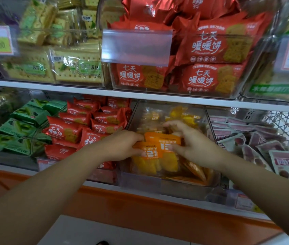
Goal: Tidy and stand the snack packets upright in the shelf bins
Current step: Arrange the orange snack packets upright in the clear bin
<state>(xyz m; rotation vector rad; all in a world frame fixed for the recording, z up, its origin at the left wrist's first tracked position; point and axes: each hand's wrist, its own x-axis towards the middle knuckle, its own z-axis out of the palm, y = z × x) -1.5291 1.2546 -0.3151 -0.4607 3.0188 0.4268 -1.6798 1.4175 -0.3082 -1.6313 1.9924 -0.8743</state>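
Both my forearms reach up from the bottom corners and meet over the clear bin in the middle of the lower shelf, at about 6 o'clock from the red biscuit bin on the shelf above. My left hand comes in from 8 o'clock, wrist nearly straight, palm turned inward. Its fingers are curled round the left edge of the front orange packets, thumb on the printed face and the other fingertips tucked behind, so it is closed on them. My right hand comes in from 4 o'clock with the wrist bent down. Its thumb presses on the front of the same orange packets at their right side, while the index and middle fingers arch up and over the top edge towards 12 o'clock, half spread, touching packets further back. I read that as a loose pinch on the stack rather than a full grip.

The orange packets stand roughly upright at the front of the bin, leaning slightly left, with their yellow contents showing below the orange band. At 5 o'clock from them, more orange packets lie slumped against the bin's front right corner. Paler packets at the back of the bin are blurred.

At 9 o'clock of this bin sit red packets, then green packets. At 3 o'clock lie pinkish packets.
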